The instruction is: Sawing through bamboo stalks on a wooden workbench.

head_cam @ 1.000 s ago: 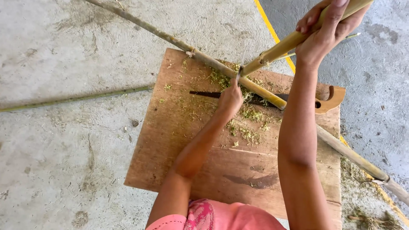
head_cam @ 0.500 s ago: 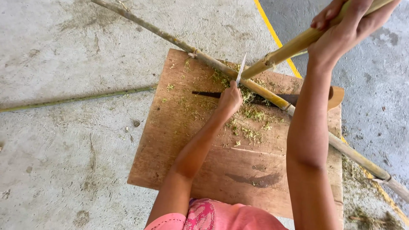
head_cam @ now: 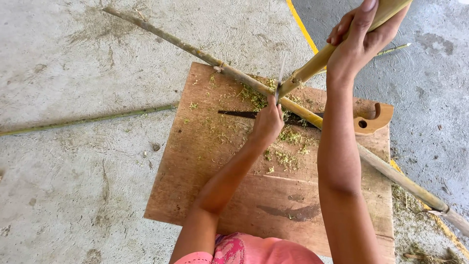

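Bamboo stick [head_cam: 312,66], pale yellow, slants from the upper right down to the wooden board [head_cam: 205,161], its lower end resting against the long bamboo pole [head_cam: 195,49] that crosses the board diagonally. At that lower end the left hand [head_cam: 267,122] is clenched around a knife handle, fingers curled tight, the thin blade [head_cam: 280,78] standing upright and touching the stick's tip. Green shavings [head_cam: 288,146] lie scattered beneath. Under the pole rests a handsaw [head_cam: 371,120] with a wooden handle. Further right, the right hand [head_cam: 361,36] wraps the stick's upper part, fingers closed around it.
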